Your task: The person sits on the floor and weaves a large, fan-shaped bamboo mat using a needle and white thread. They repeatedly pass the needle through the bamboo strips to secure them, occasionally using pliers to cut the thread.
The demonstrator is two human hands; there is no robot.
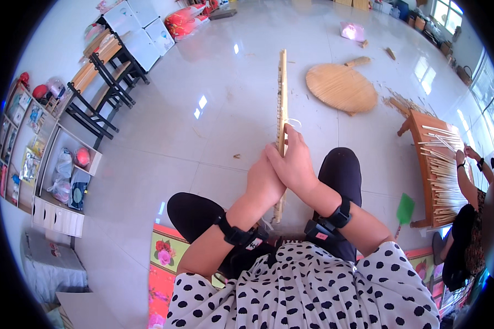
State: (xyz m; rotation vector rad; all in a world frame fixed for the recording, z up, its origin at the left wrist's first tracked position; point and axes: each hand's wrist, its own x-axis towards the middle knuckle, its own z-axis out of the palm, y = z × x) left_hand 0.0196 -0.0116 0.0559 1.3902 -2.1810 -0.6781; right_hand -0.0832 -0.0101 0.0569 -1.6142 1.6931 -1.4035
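A flat panel of pale plant stalks (282, 82) stands edge-on before me, its long narrow edge running away from my lap. Stitches or stalk ends show in a row along its left side. My left hand (263, 180) is closed on the panel from the left. From the right, my right hand (297, 159) presses against it, its thumb lying over the left hand and its fingertips at the panel's edge. A thin white thread (295, 120) loops out just beyond the right fingertips. The panel's lower end hangs down between my knees.
A round woven stalk disc (341, 88) lies on the tiled floor, with stalk scraps around it. At right, another person's hands (466, 153) work over an orange wooden table (417, 123) covered in stalks. A green fly swatter (405, 209) is nearby. Shelves (60, 164) and chairs (112, 79) stand left.
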